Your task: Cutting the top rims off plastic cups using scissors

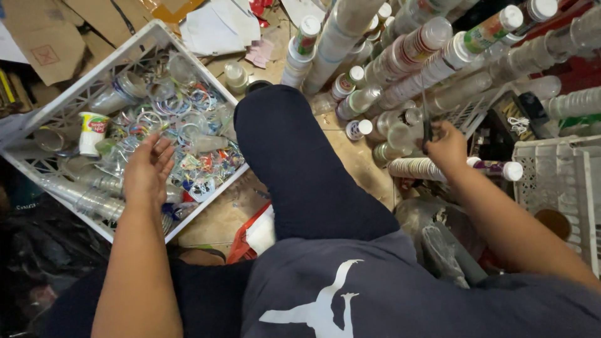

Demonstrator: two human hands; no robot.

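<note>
Closest in, your dark navy fabric trouser leg (300, 175) runs up the middle, knee bent. Your left hand (147, 172) hangs open, fingers spread, holding nothing, right over the white plastic lattice crate (69, 103) full of clear crushed cups, loose coloured plastic rings and one white printed paper cup (92, 130). On the other side, your right hand (447, 145) is closed around the handle of dark metal scissors (426, 119), blade pointing up. It's just above a lying stack of ribbed cups (416, 168). Further back, long stacks of clear plastic cups (413, 53) lean across the brown cardboard floor (350, 156).
</note>
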